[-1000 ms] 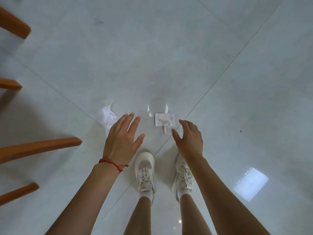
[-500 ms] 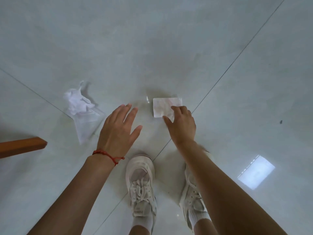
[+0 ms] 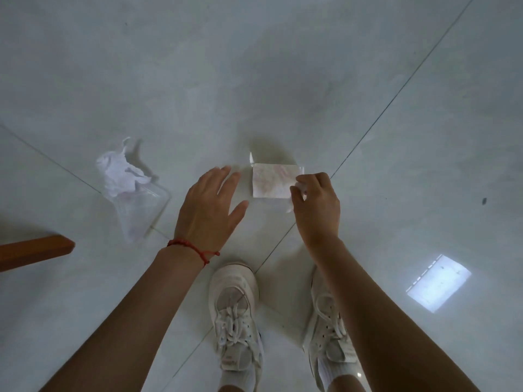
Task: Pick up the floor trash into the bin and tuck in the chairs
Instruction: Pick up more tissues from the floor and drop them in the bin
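Note:
A flat white wrapper with faint pink print (image 3: pixel 272 180) lies on the pale tiled floor just ahead of my shoes. My right hand (image 3: pixel 315 206) pinches its right edge with curled fingers. My left hand (image 3: pixel 210 212), with a red string bracelet at the wrist, hovers open just left of the wrapper, fingers spread and holding nothing. Further left lies a clear plastic bag with crumpled white tissue in it (image 3: pixel 128 188), apart from both hands. No bin is in view.
One end of an orange wooden chair leg (image 3: pixel 36 251) pokes in at the left edge. My two white sneakers (image 3: pixel 236 315) stand below the hands. A bright window reflection (image 3: pixel 438 282) shines on the floor at the right.
I have bent lower, so the floor and trash look closer. My right hand went from reaching over the wrapper to closing its fingers on its right edge. The other chair legs have left the view.

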